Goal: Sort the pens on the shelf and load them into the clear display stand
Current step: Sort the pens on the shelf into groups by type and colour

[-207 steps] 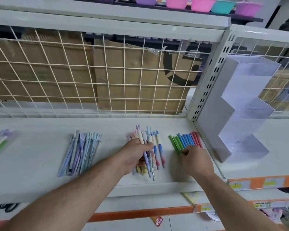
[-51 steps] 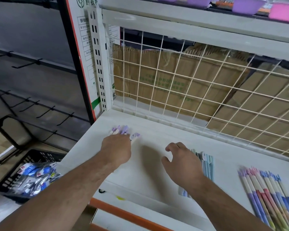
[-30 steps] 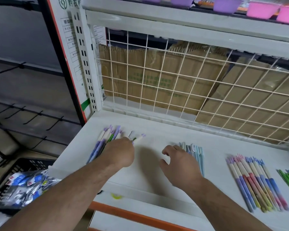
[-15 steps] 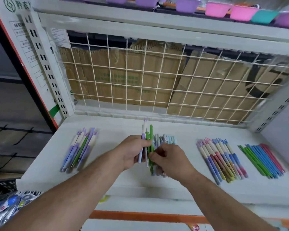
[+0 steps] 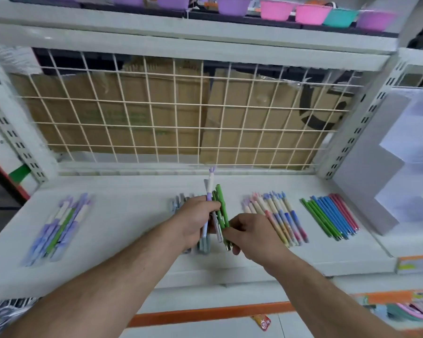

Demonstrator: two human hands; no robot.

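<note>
Pens (image 5: 217,193), one lilac-and-white and a few green, stood upright in our left hand (image 5: 195,220), which gripped them above the shelf (image 5: 132,215). Our right hand (image 5: 254,232) pinched the green ones at their lower ends. Sorted rows (image 5: 330,215) lay right of our hands, the clear display stand (image 5: 376,181) beyond them. A lilac pile (image 5: 59,225) lay well left.

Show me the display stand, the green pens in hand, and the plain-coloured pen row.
display stand (image 5: 366,181): head view, grey side wall.
green pens (image 5: 218,195): head view, upper barrels.
plain-coloured pen row (image 5: 330,215): head view, mid-barrel of a blue pen.
</note>
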